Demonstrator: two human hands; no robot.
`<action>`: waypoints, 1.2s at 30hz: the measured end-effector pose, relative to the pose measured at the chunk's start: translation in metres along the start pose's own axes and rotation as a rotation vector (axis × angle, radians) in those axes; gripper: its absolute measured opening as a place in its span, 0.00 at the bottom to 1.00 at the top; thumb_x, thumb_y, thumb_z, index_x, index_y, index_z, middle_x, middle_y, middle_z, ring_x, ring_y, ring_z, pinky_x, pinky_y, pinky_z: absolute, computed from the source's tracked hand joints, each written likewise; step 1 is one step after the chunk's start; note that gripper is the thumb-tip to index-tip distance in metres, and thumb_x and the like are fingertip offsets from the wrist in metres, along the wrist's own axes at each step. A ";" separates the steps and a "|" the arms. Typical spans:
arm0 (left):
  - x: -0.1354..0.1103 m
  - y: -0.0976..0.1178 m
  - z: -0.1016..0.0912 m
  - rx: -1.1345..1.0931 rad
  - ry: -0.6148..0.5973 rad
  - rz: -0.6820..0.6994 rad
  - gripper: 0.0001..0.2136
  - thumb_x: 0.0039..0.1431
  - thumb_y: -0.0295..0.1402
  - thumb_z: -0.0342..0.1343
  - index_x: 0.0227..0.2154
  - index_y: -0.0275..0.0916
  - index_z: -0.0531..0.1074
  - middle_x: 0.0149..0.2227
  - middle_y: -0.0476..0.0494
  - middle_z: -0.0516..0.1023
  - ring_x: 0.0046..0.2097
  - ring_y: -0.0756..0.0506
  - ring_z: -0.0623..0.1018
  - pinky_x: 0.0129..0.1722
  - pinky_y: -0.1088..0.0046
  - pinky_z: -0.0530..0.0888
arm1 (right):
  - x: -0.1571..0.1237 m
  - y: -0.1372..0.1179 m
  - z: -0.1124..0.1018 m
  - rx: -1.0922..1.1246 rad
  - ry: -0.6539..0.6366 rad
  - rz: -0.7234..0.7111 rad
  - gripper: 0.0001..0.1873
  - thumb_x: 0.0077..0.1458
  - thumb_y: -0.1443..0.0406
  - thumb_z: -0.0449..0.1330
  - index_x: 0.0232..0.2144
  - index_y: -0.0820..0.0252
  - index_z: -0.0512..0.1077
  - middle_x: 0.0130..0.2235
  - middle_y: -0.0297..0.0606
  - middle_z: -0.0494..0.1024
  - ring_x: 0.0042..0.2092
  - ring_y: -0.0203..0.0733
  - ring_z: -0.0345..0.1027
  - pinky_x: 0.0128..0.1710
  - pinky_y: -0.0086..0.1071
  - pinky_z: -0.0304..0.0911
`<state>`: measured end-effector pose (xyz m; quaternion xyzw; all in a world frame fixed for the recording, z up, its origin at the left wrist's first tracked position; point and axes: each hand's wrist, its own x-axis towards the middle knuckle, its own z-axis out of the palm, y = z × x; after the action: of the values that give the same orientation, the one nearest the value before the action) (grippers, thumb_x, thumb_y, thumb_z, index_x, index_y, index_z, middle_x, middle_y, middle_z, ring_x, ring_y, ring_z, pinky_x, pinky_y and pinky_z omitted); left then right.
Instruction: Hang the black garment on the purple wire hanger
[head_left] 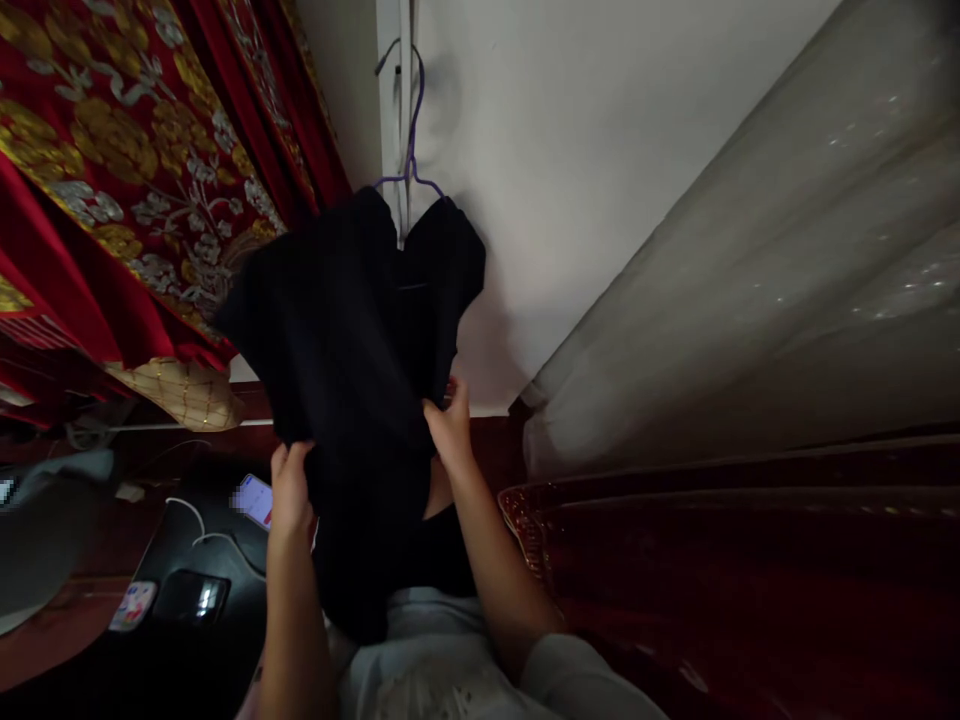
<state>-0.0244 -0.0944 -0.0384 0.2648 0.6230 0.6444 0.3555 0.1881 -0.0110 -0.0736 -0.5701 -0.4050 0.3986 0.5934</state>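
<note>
A black short-sleeved garment (345,320) hangs in front of me from a purple wire hanger (411,165), which is hooked high on a white upright by the wall. My left hand (291,488) pinches the garment's left edge, low down. On the opposite edge, a little higher, my right hand (450,422) grips the cloth between thumb and fingers. The fabric spreads between both hands, and its lower part drops toward my lap. Folds and darkness hide the garment's details.
Red curtains with gold and silver flowers (120,130) hang at upper left. A black table (180,660) at lower left bears a lit phone (255,500), a dark phone (192,598), a patterned case (133,606) and a white cable (232,545). Sheer pale fabric (750,290) and dark red cloth (750,580) fill the right.
</note>
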 end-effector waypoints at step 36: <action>-0.077 -0.004 0.085 0.033 -0.387 0.367 0.09 0.63 0.38 0.66 0.41 0.37 0.81 0.38 0.42 0.82 0.39 0.45 0.82 0.39 0.72 0.79 | -0.036 -0.081 -0.052 -0.008 -0.478 -0.275 0.09 0.61 0.57 0.64 0.37 0.56 0.74 0.37 0.36 0.78 0.39 0.40 0.74 0.40 0.34 0.69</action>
<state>0.0892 -0.1033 -0.0275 0.4976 0.4955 0.6251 0.3408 0.2248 -0.0654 0.0049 -0.4020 -0.6085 0.4359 0.5273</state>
